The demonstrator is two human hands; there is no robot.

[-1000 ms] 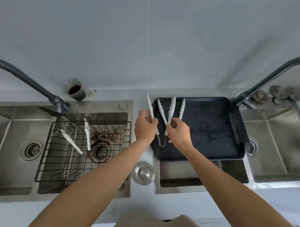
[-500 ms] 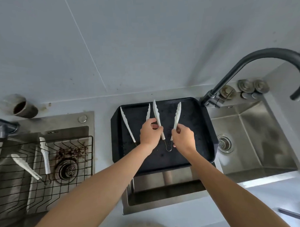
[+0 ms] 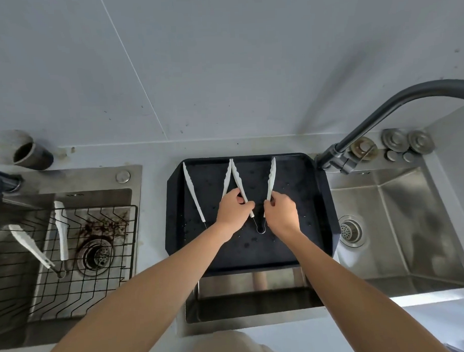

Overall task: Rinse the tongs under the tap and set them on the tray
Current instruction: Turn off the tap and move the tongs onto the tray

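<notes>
Two pairs of white tongs lie on the black tray (image 3: 314,225), which rests across a sink. The left pair (image 3: 193,193) spreads wide with one arm under my left hand (image 3: 233,210). The right pair (image 3: 271,179) has its wire loop between my hands. My left hand pinches that pair's left arm, and my right hand (image 3: 281,216) pinches its right arm. A third pair of tongs (image 3: 60,229) lies on the wire rack (image 3: 97,270) in the left sink. The dark tap (image 3: 368,129) arcs over the right sink.
A stainless right sink (image 3: 401,228) with a drain sits beside the tray. The left sink has a stained drain under the rack. A dark cup (image 3: 31,154) stands at the back left. Several metal plugs (image 3: 406,140) lie behind the right tap.
The view has shifted slightly closer. Both hands stay on the right pair of tongs on the tray, nearly in the same place as half a second ago.
</notes>
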